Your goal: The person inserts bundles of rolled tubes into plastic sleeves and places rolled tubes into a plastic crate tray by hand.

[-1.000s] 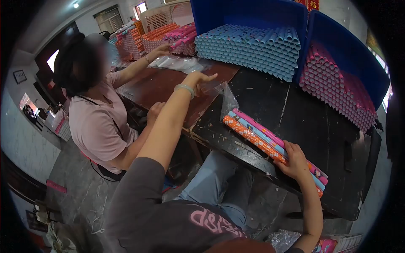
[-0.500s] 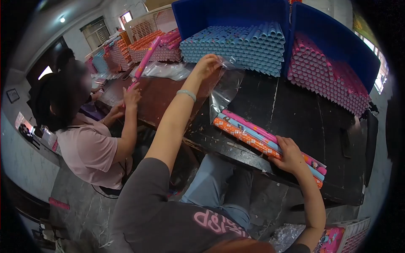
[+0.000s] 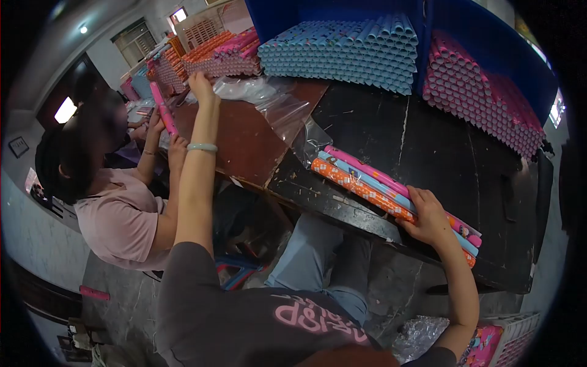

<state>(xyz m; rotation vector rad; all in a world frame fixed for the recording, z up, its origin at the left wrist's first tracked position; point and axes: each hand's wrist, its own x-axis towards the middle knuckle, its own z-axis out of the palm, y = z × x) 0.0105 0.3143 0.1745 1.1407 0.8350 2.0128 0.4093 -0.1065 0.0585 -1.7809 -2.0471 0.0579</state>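
My right hand [image 3: 428, 215] is wrapped round a bundle of rolls near the table's front edge. The bundle has a pink roll [image 3: 367, 169], a light blue roll [image 3: 361, 178] and an orange patterned roll [image 3: 351, 186] side by side. Clear plastic [image 3: 312, 142] covers their far left end, and clear film [image 3: 284, 113] stretches leftward over the table. My left hand [image 3: 202, 87], with a pale bangle on its wrist, is raised at the upper left with fingers curled. Whatever it holds is too small to make out. Plastic bags [image 3: 241, 90] lie just right of it.
A co-worker [image 3: 119, 217] at the left holds a pink roll [image 3: 164, 109], close to my left arm. Stacks of light blue rolls [image 3: 342, 55] and pink rolls [image 3: 477, 98] stand at the back against blue bins [image 3: 489, 46]. A white crate [image 3: 513, 342] is at the lower right.
My left hand has swung far left from above the bundle, and the clear film now trails leftward. My right hand stays on the rolls. The co-worker's pink roll has moved left and down.
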